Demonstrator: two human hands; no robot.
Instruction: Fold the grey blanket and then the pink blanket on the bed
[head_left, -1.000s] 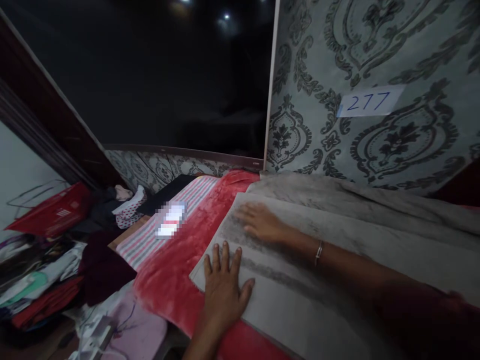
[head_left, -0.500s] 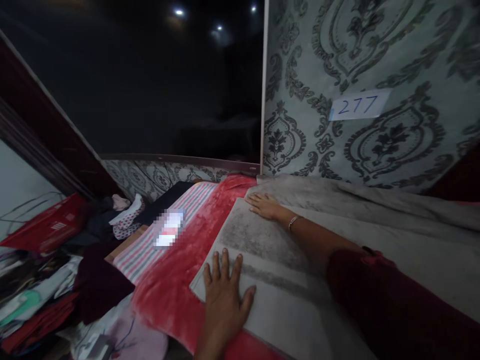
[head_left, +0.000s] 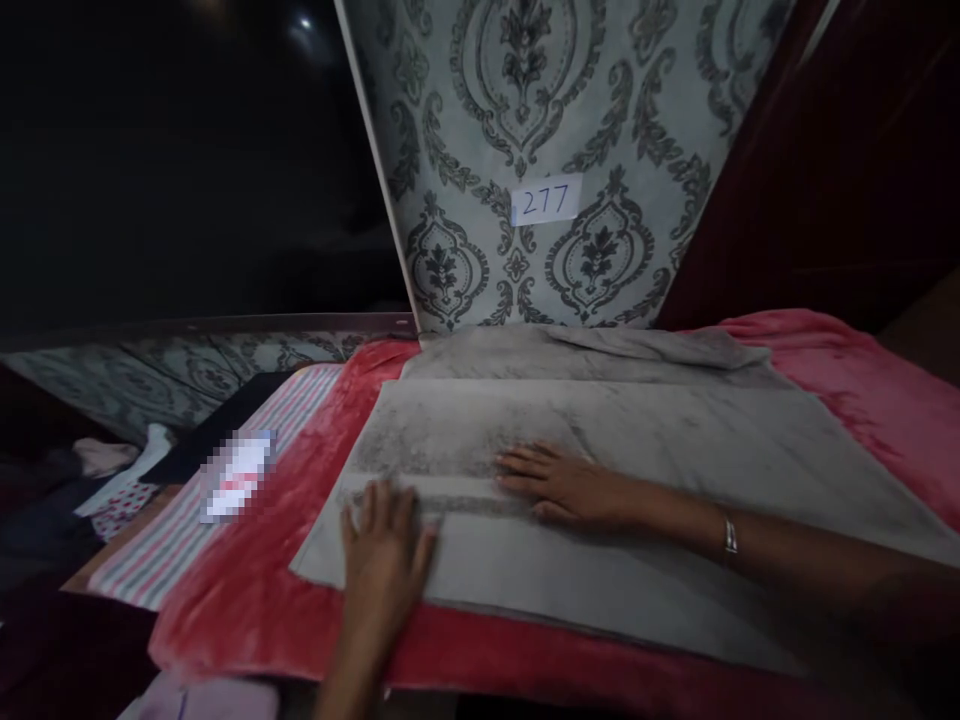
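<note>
Vs. half a sec ago, view's swung to the R, so more of the red blanket point(head_left: 247, 595) shows past the far end of the grey cloth point(head_left: 690, 440). R hand point(head_left: 566, 487) has come off the cloth's far L corner & is now nearer its middle, a bit R of the L hand point(head_left: 381, 560), which stays about where it was, by the near L corner. Cloth's long axis runs L–R across the view, approx. parallel to the wallpapered wall point(head_left: 600, 90); its L end points at the striped cloth point(head_left: 300, 400), R end slants toward the lower R. It lies spread on top of the red blanket, w/ a straight layer edge along the back & a rumpled strip behind that, next to the wall. Darker brushed patches mark the L part, incl. a band betw. the hands. Grip, both hands: palms down, flat on the grey cloth, L fingers spread, R fingers slightly apart.
</note>
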